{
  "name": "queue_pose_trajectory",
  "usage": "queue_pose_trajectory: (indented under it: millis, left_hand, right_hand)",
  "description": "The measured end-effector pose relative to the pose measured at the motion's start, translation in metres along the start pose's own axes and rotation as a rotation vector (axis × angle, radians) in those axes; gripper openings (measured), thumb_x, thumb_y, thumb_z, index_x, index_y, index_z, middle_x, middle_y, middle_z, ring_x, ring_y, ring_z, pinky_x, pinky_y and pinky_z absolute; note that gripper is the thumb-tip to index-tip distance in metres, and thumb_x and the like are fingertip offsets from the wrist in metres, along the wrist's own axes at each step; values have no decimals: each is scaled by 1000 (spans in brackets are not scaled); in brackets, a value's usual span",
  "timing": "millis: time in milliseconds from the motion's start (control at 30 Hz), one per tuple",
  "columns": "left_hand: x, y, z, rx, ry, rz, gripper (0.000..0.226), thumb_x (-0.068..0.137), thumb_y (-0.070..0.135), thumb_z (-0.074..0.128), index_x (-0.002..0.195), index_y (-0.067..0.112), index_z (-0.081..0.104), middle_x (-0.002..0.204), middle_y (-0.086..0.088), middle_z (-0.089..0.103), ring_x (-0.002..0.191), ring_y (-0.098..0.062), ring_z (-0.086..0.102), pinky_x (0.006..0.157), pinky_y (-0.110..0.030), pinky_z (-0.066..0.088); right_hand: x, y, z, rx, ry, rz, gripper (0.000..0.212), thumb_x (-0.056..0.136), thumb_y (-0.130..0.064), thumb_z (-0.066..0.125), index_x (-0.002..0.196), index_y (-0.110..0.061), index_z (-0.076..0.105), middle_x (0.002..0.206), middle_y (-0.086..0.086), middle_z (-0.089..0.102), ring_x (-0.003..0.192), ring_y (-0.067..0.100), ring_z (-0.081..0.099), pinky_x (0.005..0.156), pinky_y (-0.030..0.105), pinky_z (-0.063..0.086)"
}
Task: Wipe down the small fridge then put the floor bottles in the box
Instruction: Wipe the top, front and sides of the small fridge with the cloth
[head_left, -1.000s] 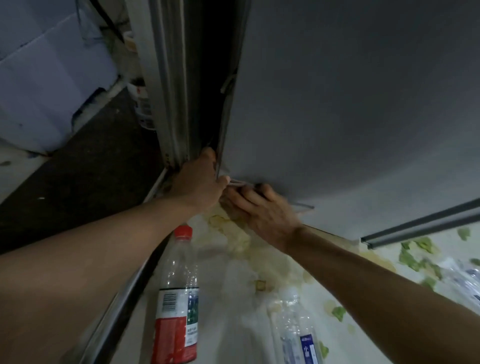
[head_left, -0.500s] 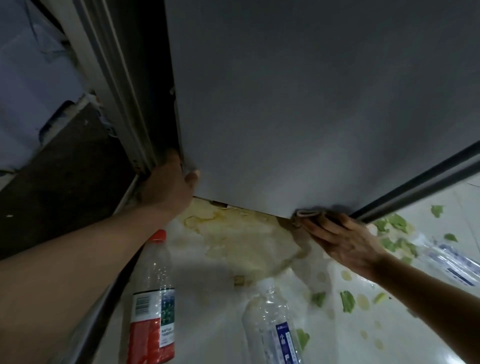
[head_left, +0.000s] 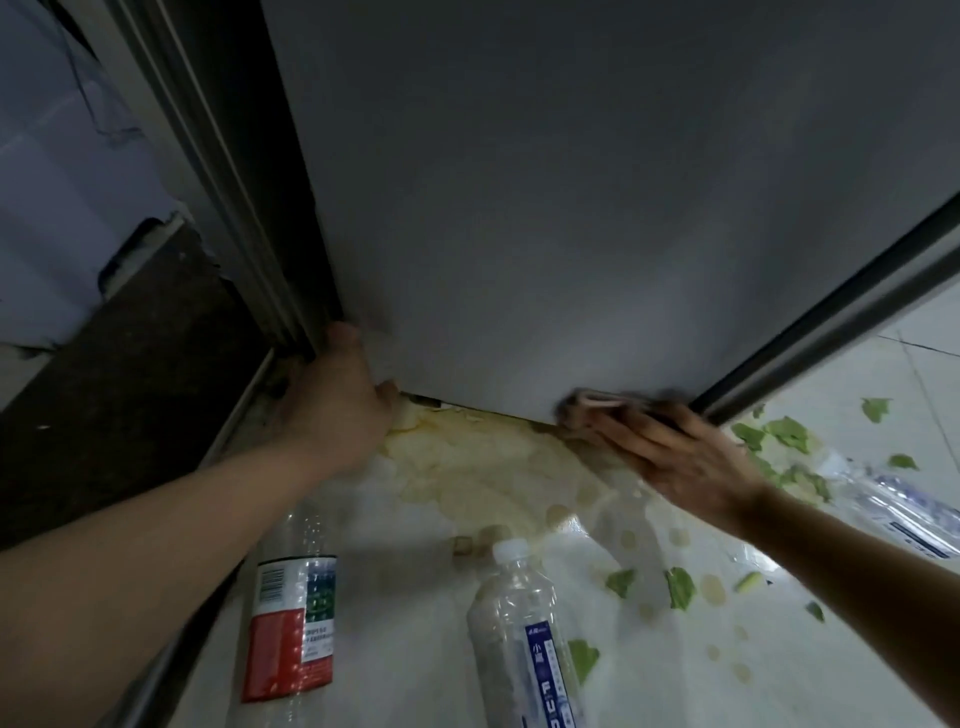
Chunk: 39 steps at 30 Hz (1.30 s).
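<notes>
Here right hand presses cloth against fridge.

**Floor in front of the fridge is cluttered**

The pale floor is obstructed by a red-labelled bottle, a blue-labelled bottle and a third bottle. Open floor is left between them. Green scraps are scattered at right.

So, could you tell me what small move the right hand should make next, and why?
Probably lift the crumpled cloth back up the grey fridge side panel: the right hand presses it at the panel's bottom right corner, so that edge looks done.
</notes>
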<state>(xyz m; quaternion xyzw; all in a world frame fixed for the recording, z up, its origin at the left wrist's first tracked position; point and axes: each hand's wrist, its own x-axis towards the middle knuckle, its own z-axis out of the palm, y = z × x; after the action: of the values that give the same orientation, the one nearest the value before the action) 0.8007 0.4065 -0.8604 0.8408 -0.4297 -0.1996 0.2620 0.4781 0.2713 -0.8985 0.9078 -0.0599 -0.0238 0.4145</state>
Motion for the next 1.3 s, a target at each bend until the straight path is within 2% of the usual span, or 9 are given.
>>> queue_pose_trajectory:
  millis: [233,433,533,633,733,833,1033,1167,1300]
  left_hand:
    - [-22,34,10,688,77,797,56,65,-3,54,120,7,53,130,-11,51,105,-33,55,79,-43,46]
    - [-19,36,8,837,-25,920,70,62,10,72,129,7,52,141,-8,47,122,-27,53,86,-44,48]
    - [-19,35,8,861,-26,898,71,64,5,68,132,7,49,147,-8,41,127,-27,49,90,-45,46]
    - [-23,40,13,870,32,942,59,65,3,68,123,8,59,138,-10,52,118,-27,57,90,-46,49]
    - [-27,62,23,806,135,1161,42,77,1,47,113,11,66,127,-9,61,115,-25,60,96,-50,44]
    - [-26,93,38,816,214,1350,44,85,4,38,121,13,63,136,-7,55,126,-24,52,106,-48,34]
    - [-12,131,41,1137,272,1294,72,76,5,32,147,13,26,157,-4,4,141,-23,7,106,-55,-21]
    - [-13,144,29,956,316,1407,58,67,4,53,124,8,59,140,-8,50,127,-26,46,110,-54,12]
    - [-14,156,21,903,352,1444,50,71,4,53,120,11,63,136,-6,54,126,-26,50,109,-54,23]
  right_hand:
    - [13,-9,-7,94,-112,48,84,64,-1,70,140,-12,38,145,1,44,116,27,45,90,38,48]
    - [82,-48,-8,36,-162,-84,92,63,-20,82,142,-36,38,155,-5,19,130,25,30,104,35,37]
    - [53,-39,-4,18,-252,-111,90,75,-10,67,150,-31,21,159,-5,9,137,26,23,107,36,35]
    - [-11,-22,11,-81,-226,-27,82,78,-5,61,149,-22,22,155,-5,28,133,21,34,105,36,40]
    - [-53,-7,10,-177,-282,61,60,76,-5,68,132,-22,54,134,1,57,125,15,39,101,36,39]
    - [-52,-8,6,-103,-469,-100,61,74,-14,70,127,-41,56,138,-19,50,126,3,45,100,21,42]
    - [-56,53,-28,-199,-235,-28,66,67,-2,71,123,-36,61,136,-11,52,127,18,44,92,36,36]
    - [-61,101,-57,-115,4,138,65,76,6,45,131,-27,54,137,2,48,124,26,38,83,40,32]
    - [-54,97,-59,9,127,309,49,96,0,26,132,-23,52,136,3,47,123,25,41,86,39,31]
